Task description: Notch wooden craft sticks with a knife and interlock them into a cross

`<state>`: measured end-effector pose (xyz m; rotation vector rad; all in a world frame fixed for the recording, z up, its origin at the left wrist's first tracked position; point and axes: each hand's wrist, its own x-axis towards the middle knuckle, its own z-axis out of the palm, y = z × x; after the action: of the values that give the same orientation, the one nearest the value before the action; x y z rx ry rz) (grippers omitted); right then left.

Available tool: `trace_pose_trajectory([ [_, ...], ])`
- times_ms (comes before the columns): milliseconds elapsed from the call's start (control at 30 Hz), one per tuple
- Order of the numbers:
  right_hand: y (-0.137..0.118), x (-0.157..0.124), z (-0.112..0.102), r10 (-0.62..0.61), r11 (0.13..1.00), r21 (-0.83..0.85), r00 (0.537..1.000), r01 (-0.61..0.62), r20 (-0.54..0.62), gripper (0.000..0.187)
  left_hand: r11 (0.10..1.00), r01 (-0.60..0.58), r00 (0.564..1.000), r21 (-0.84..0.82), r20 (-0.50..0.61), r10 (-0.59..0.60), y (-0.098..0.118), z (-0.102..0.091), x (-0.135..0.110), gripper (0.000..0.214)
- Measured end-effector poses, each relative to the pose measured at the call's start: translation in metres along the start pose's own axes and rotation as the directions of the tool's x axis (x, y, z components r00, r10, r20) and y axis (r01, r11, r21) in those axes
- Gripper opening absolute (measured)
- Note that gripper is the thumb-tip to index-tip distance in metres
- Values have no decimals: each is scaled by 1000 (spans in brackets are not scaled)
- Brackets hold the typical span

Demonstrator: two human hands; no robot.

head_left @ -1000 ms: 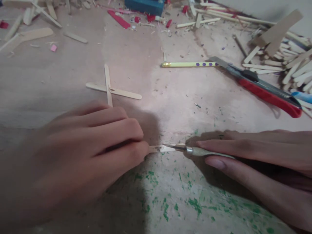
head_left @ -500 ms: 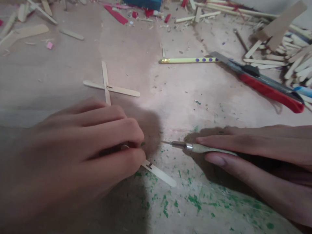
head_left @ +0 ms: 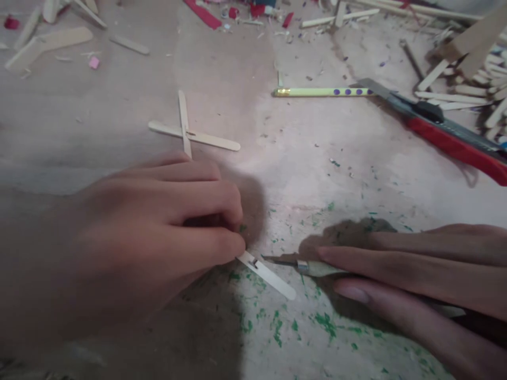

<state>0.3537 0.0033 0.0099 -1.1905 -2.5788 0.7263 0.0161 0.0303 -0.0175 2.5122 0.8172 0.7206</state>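
My left hand (head_left: 150, 232) presses a pale wooden craft stick (head_left: 269, 274) flat on the worn tabletop (head_left: 317, 174). The stick angles down to the right and has a small notch near my fingertips; most of its length is hidden under the hand. My right hand (head_left: 420, 279) grips a thin craft knife (head_left: 301, 264) with a metal collar. Its blade tip points left and lies close to the notch. Two more sticks, joined as a cross (head_left: 186, 132), lie just beyond my left hand.
A yellow pencil with purple dots (head_left: 320, 92) and a red utility knife (head_left: 439, 129) lie at the upper right. Loose sticks are heaped at the far right (head_left: 467, 79), and scraps and red pieces are scattered along the top edge. Green paint flecks mark the near surface.
The stick swung from pointing right to angling down-right under my left hand. My right hand and the knife pulled away, then dropped lower toward the notch. The view shifted slightly.
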Motion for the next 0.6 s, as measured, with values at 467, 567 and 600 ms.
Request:
trace_pose_trajectory([
  [467, 4, 16, 9, -55, 998, 23, 987, 59, -151, 26, 996, -64, 990, -64, 124, 72, -3, 4, -4, 22],
  [567, 11, 20, 10, -171, 972, -197, 957, 125, -235, 23, 996, -61, 988, -69, 138, 70, -3, 5, -3, 21],
  [600, 14, 23, 11, -223, 949, -278, 942, 152, -249, 21, 996, -75, 985, -48, 153, 82, -2, 3, -1, 22],
])
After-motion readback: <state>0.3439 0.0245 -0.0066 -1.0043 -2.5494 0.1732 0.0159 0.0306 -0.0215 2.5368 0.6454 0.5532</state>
